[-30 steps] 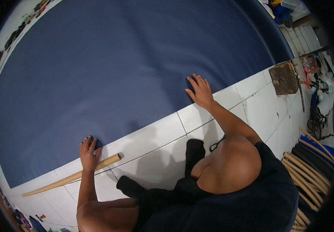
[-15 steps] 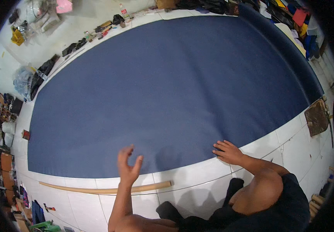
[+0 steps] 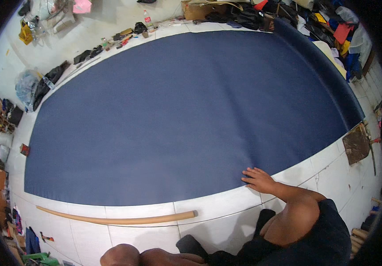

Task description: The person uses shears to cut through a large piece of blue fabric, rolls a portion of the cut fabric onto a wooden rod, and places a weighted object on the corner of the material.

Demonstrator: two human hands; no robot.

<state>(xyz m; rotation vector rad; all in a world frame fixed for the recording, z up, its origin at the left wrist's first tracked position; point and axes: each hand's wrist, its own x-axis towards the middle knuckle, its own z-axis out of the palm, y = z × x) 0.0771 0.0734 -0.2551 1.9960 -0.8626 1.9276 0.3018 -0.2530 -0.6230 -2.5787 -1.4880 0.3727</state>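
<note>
A large dark blue sheet (image 3: 155,115), perhaps vinyl or faux leather, lies spread over the white tiled floor, with a soft crease running down its right half. My right hand (image 3: 260,180) rests on its near edge, right of the middle, fingers stretched out and slightly spread, holding nothing. My left hand is out of sight; only rounded bare skin of my body shows at the lower edge. A long tan tube (image 3: 124,220) lies on the tiles just in front of the near edge, apart from the sheet.
The sheet's right end is a thick roll (image 3: 321,66), with a brown board (image 3: 357,144) by its near end. A small tin (image 3: 24,150) stands at the left edge. A bottle (image 3: 147,18) and small tools line the wall; piled goods (image 3: 341,35) fill the far right.
My left hand, raised over the near edge before, has drawn back out of view. My right hand stays on the sheet's edge. The view has shifted slightly.
</note>
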